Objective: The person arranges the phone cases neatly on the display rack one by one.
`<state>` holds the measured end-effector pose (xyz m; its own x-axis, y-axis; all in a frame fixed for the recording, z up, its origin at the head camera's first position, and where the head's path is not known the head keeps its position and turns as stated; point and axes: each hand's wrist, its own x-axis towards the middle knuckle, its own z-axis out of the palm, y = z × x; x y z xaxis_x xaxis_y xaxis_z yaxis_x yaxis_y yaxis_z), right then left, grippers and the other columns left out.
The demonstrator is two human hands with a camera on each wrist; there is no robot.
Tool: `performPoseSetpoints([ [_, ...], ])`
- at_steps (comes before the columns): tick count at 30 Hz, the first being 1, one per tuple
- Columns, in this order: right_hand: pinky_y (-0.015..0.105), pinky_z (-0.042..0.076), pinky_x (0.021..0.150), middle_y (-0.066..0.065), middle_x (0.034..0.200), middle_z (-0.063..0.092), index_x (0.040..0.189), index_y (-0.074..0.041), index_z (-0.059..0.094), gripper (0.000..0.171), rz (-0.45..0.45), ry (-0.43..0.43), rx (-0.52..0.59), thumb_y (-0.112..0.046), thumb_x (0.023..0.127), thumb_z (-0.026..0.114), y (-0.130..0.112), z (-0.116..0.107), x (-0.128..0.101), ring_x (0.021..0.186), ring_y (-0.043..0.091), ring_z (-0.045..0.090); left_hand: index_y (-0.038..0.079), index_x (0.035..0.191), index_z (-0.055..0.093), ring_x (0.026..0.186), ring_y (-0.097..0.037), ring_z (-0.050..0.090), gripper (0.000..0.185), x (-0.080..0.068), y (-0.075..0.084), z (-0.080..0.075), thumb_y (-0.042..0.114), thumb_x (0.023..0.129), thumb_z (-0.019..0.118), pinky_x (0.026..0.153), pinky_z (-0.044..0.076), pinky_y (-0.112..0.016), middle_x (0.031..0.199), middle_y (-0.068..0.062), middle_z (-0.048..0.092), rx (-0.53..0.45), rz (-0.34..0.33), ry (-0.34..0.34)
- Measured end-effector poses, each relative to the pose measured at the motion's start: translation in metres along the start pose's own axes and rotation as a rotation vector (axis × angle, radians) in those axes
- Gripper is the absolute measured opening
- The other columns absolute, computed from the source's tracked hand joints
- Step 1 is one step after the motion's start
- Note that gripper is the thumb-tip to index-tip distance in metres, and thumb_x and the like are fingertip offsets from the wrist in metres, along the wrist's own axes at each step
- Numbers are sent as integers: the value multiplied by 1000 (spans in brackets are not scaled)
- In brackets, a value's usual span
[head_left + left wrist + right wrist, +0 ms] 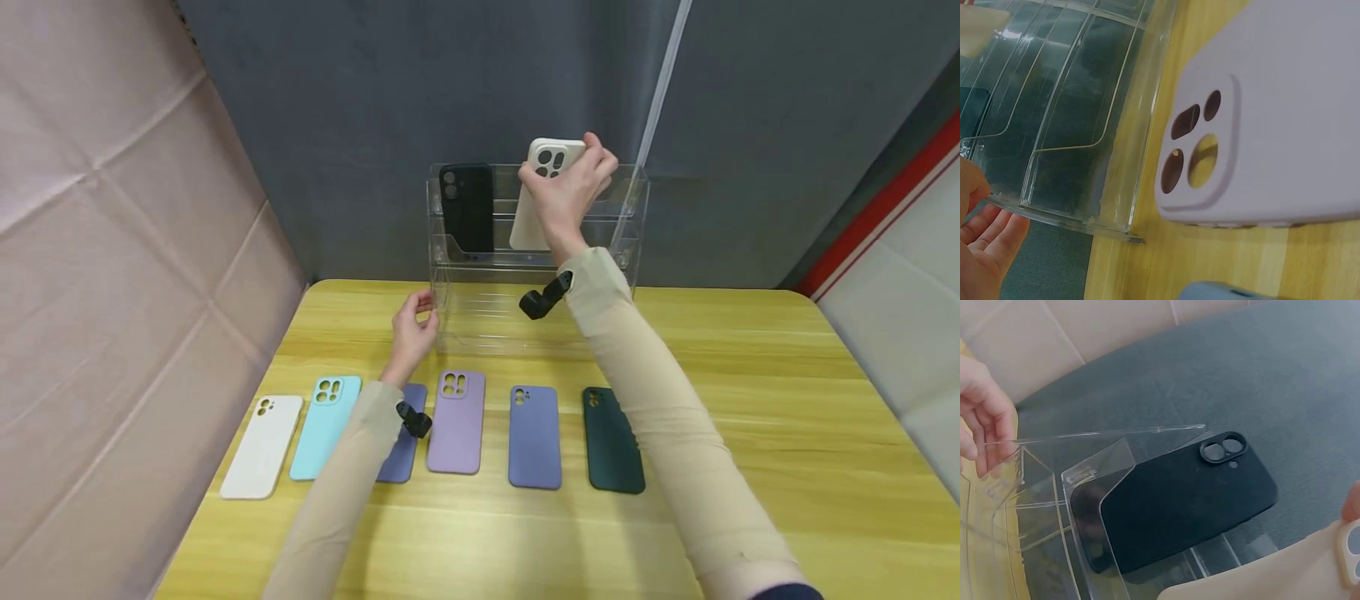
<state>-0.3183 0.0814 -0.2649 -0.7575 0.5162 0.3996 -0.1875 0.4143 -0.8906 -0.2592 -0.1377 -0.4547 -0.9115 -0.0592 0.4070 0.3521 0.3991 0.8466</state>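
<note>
At the upper right of a clear acrylic display stand, my right hand grips a cream phone case by its upper sides, camera cutouts facing me. The case's lower end overlaps the top tier of the stand. A black phone case leans in the top tier at the left; the right wrist view shows its lower end behind a clear front lip. Down at the stand's left side, my left hand pinches the edge of the side panel, thumb and fingers on opposite faces in the left wrist view.
In front of the stand lie a white case, a turquoise case, a lilac case, a periwinkle case and a dark green case. My left forearm partly covers a blue case. A grey curtain hangs behind.
</note>
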Motion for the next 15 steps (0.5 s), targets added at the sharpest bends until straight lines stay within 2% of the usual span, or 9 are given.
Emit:
performPoseSetpoints([
  [9,17,37,88,6,126,32,137,-9,37,81,-11,32,-19,-22,65,73,7,19,-8,116,19,30,-8,116,54,102,-36,58,30,1,0,1,-7,86,52,79,56,-43,109,-24,59,6,3,5],
  [15,19,36,93,8,126,32,137,-9,36,81,-41,28,-118,-24,66,72,13,25,-11,118,23,29,-8,116,54,103,-36,58,30,1,0,2,-7,86,53,80,56,-42,109,-25,59,5,-1,3],
])
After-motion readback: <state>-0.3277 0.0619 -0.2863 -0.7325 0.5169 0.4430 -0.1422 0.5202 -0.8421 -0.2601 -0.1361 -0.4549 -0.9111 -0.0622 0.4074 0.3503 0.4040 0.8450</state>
